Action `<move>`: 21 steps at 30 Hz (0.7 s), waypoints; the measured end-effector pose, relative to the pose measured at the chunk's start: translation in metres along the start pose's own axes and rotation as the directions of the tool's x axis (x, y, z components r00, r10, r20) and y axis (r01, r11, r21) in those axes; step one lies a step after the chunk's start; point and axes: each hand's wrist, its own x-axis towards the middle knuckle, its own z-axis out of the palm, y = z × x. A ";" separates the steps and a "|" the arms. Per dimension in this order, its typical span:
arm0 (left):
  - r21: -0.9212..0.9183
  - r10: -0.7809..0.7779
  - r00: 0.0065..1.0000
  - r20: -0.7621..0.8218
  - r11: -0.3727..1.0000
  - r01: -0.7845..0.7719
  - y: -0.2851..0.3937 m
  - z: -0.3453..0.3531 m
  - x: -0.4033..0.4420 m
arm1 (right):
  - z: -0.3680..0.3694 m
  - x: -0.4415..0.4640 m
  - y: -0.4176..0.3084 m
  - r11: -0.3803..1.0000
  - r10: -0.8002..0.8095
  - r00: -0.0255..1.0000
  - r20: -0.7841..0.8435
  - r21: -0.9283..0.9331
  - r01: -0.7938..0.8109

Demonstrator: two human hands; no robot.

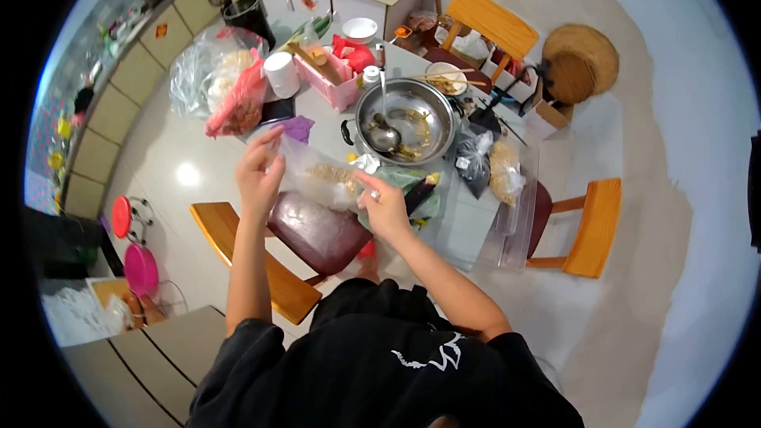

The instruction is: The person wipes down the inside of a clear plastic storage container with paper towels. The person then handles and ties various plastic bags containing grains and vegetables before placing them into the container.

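A clear plastic bag (323, 177) with tan, grain-like contents hangs between my hands, above the near edge of the table and a chair seat. My left hand (260, 166) pinches its left upper edge. On the bag's other side, the fingers of my right hand (384, 204) close on the plastic near the contents. Just beyond lies a steel pot (420, 115) with a ladle (386, 137) and some food scraps in it. An eggplant (420, 192) rests on a green plastic bag (429, 208) beside my right hand.
A chair (317, 230) stands close in front of me, another chair (583, 226) at the right. On the table are a pink basket (337, 93), a white paper roll (281, 74), a red bag (240, 103), a dark bag (474, 162) and a bowl (449, 78).
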 end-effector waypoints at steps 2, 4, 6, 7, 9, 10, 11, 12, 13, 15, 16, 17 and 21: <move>0.013 0.164 0.985 0.045 0.986 -0.165 -0.014 0.004 0.021 | 0.004 0.024 0.009 0.995 -0.076 0.991 -0.109 0.049 0.082; 0.057 0.133 0.990 0.038 0.989 -0.135 -0.034 0.004 0.031 | 0.005 0.046 0.035 0.981 -0.159 0.979 -0.127 -0.130 0.142; 0.318 0.091 0.993 0.069 0.942 -0.108 -0.059 0.007 0.031 | 0.008 0.056 0.048 0.943 -0.246 0.948 -0.201 -0.274 0.187; 0.358 0.006 0.996 0.094 0.933 -0.040 -0.070 0.007 0.029 | 0.007 0.057 0.048 0.943 -0.193 0.968 -0.159 -0.303 0.138; 0.466 0.003 1.000 -0.003 0.885 -0.002 -0.077 0.015 0.023 | 0.006 0.066 0.045 0.943 -0.162 0.979 -0.126 -0.312 0.116; 0.556 0.019 0.995 -0.099 0.830 0.039 -0.069 0.023 0.021 | 0.005 0.067 0.044 0.939 -0.137 0.986 -0.098 -0.329 0.098; 0.674 0.100 0.991 -0.089 0.738 -0.014 -0.059 0.026 0.021 | 0.004 0.070 0.042 0.942 -0.127 0.988 -0.084 -0.323 0.093; 0.683 0.091 0.992 -0.092 0.730 -0.004 -0.056 0.029 0.018 | 0.004 0.075 0.039 0.922 -0.186 0.979 -0.078 -0.358 0.146; 0.661 0.223 0.975 0.011 0.730 -0.174 -0.054 0.031 0.016 | 0.003 0.078 0.035 0.898 -0.248 0.966 -0.072 -0.391 0.202; 0.526 0.333 0.930 0.156 0.769 -0.363 -0.053 0.044 0.011 | 0.001 0.079 0.024 0.832 -0.307 0.951 -0.032 -0.494 0.252; 0.358 0.262 0.942 0.211 0.876 -0.323 -0.053 0.055 0.011 | 0.000 0.080 0.020 0.745 -0.363 0.932 0.007 -0.598 0.296; 0.404 0.036 0.957 0.286 0.901 -0.155 -0.063 0.065 0.004 | -0.001 0.084 0.021 0.705 -0.402 0.913 0.073 -0.611 0.360; 0.760 -0.557 0.760 0.334 0.637 0.133 -0.110 0.087 -0.006 | -0.004 0.096 0.034 0.583 -0.446 0.850 0.282 -0.629 0.514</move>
